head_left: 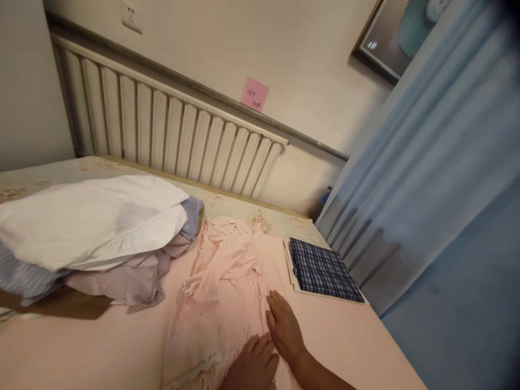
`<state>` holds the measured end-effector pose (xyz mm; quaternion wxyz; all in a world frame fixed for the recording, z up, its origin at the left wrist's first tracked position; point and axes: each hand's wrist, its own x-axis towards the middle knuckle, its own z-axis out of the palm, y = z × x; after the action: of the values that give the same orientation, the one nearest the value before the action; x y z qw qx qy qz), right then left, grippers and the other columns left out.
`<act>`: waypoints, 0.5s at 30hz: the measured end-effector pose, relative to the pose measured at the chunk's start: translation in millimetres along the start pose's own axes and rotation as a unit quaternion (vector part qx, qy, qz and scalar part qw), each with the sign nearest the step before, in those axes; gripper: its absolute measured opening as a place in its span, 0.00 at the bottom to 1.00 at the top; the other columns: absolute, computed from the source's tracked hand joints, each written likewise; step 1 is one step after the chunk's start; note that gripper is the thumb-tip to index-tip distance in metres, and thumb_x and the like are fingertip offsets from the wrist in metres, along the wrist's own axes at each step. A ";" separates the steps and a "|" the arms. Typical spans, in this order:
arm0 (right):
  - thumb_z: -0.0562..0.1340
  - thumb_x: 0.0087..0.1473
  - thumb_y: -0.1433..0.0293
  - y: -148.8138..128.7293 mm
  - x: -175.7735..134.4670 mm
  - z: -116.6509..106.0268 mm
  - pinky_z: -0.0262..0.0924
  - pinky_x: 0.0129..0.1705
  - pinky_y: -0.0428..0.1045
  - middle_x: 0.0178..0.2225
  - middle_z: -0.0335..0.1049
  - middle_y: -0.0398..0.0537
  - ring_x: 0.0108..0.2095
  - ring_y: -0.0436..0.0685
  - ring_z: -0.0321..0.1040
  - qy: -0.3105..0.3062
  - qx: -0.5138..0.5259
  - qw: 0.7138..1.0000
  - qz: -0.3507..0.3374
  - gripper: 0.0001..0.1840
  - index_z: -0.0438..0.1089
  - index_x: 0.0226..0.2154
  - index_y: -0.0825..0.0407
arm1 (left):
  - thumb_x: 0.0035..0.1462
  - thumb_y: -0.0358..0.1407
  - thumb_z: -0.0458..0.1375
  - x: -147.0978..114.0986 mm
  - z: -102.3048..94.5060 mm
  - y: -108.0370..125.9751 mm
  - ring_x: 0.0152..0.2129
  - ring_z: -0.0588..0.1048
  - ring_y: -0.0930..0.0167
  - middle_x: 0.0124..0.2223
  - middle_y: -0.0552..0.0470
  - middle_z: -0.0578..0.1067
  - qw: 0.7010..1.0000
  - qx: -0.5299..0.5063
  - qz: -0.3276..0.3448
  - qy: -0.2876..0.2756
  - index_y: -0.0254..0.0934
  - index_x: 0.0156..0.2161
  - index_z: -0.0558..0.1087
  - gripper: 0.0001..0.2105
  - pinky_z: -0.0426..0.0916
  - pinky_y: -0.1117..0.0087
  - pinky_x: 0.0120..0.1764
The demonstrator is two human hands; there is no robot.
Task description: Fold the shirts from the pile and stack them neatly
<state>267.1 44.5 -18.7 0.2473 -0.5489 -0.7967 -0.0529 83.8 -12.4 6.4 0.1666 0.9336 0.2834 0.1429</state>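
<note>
A pale pink garment (227, 281) with eyelet patterns and a strip of lace lies spread on the pink bed sheet (333, 341), its collar end toward the radiator. One sleeve looks folded across its upper part. Near its lower right side my left hand (254, 363) rests on the cloth, fingers laid out and the wrist outside the picture. Just beyond it, my right hand (285, 326) lies along the garment's right edge, its fingers stretched out and close together. Neither hand visibly grips the fabric.
White cloth (97, 222) tops a heap of clothes at left, with a mauve garment (125, 279) beneath. Folded dark plaid cloth (325, 268) lies at right on lighter fabric. A radiator (174, 130) runs behind the bed; blue curtains (426, 179) hang at right.
</note>
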 end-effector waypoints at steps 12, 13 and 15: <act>0.51 0.61 0.69 -1.7 -0.1 -1.8 0.54 0.61 0.63 0.59 0.60 0.52 0.60 0.61 0.55 -0.005 0.000 1.000 0.003 0.22 0.64 0.56 0.51 | 0.60 0.42 0.51 -0.6 -1.9 1.3 0.59 0.60 0.60 0.60 0.40 0.66 1.000 -0.005 -0.007 0.002 0.33 0.56 0.66 0.22 0.52 0.59 0.59; 0.51 0.61 0.69 -1.6 -0.1 -1.6 0.54 0.61 0.62 0.59 0.60 0.52 0.60 0.60 0.55 -0.006 0.000 1.000 0.005 0.22 0.63 0.57 0.51 | 0.60 0.43 0.51 -0.8 -1.8 1.2 0.59 0.60 0.60 0.60 0.40 0.66 1.000 -0.001 -0.006 0.004 0.32 0.55 0.66 0.22 0.52 0.59 0.59; 0.51 0.61 0.69 -1.2 -0.1 -1.1 0.54 0.61 0.62 0.59 0.60 0.52 0.61 0.60 0.54 -0.008 0.000 1.000 0.006 0.22 0.63 0.57 0.51 | 0.60 0.43 0.51 -1.3 -1.8 1.2 0.58 0.60 0.60 0.59 0.41 0.67 1.000 0.004 -0.001 0.009 0.32 0.55 0.67 0.22 0.53 0.59 0.59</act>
<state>266.4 43.6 -17.5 0.2411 -0.5542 -0.7954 -0.0467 82.7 -13.6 8.2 0.1603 0.9326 0.2868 0.1495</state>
